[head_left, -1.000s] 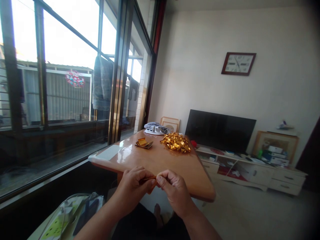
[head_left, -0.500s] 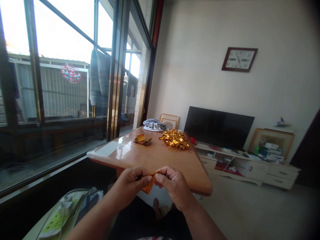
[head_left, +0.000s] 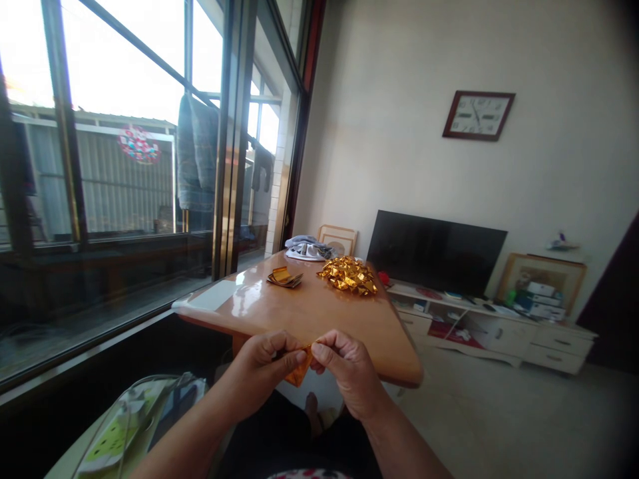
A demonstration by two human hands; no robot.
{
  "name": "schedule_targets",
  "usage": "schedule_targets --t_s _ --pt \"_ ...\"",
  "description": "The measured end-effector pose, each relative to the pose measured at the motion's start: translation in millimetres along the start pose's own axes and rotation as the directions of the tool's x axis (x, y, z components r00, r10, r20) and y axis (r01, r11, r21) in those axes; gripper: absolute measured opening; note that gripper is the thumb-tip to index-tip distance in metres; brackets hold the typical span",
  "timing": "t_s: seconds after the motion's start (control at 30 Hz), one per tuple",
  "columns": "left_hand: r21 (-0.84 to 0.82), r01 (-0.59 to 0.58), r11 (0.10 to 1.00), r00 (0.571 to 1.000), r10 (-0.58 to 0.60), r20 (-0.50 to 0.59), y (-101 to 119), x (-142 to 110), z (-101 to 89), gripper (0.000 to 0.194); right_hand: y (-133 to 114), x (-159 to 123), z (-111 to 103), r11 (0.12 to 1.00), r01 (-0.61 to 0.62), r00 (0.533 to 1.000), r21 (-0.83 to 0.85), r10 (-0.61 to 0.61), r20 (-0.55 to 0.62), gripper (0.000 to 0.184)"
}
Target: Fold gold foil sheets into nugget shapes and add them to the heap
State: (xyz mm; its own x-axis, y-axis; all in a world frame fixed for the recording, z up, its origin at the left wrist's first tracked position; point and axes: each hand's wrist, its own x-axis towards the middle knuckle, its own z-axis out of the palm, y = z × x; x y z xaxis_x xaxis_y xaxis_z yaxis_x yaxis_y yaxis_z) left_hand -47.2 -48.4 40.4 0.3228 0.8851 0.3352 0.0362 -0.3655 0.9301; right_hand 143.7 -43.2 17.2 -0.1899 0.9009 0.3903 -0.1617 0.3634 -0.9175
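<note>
Near the wooden table [head_left: 294,314], left hand [head_left: 263,367] and right hand [head_left: 348,369] both pinch gold foil [head_left: 298,376].

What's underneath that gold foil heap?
The gold foil heap rests on the wooden table; the tabletop directly beneath is covered, so anything else there can't be seen.

Clock [head_left: 478,116], brown-framed, mounted on pale wall [head_left: 389,133]; television [head_left: 436,253], black, above low white cabinet [head_left: 554,359]; framed picture [head_left: 574,273], behind stacked boxes [head_left: 545,299]; blue garment [head_left: 196,159], hanging beyond window [head_left: 233,133].
</note>
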Motion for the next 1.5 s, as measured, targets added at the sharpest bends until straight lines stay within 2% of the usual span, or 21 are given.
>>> schedule_targets --t_s 0.47,0.77,1.07,1.3,1.5 --pt "0.044 -0.084 0.995 0.993 0.080 0.084 -1.1 1.1 -0.7 0.034 6.4 -0.2 0.5 0.998 0.051 0.998 -0.022 -0.051 -0.026 0.022" --pt "0.303 -0.274 0.913 0.962 0.264 0.074 -7.8 4.5 -0.2 0.028 9.3 0.2 2.8 0.997 0.061 0.994 -0.038 -0.064 -0.083 0.024" --pt "0.290 -0.256 0.922 0.966 0.254 0.045 -9.5 4.9 0.4 0.028 7.0 0.5 2.8 1.000 -0.007 1.000 0.028 0.007 0.016 0.017" --pt "0.338 -0.279 0.899 0.960 0.273 0.066 -11.9 5.9 0.2 0.027 1.4 0.4 6.9 0.997 0.036 0.997 -0.068 -0.041 -0.066 0.020" --pt "0.302 -0.272 0.914 0.962 0.247 0.118 -7.0 4.8 1.3 0.029 8.5 4.1 5.7 0.996 0.031 0.991 -0.082 -0.042 -0.130 0.035"
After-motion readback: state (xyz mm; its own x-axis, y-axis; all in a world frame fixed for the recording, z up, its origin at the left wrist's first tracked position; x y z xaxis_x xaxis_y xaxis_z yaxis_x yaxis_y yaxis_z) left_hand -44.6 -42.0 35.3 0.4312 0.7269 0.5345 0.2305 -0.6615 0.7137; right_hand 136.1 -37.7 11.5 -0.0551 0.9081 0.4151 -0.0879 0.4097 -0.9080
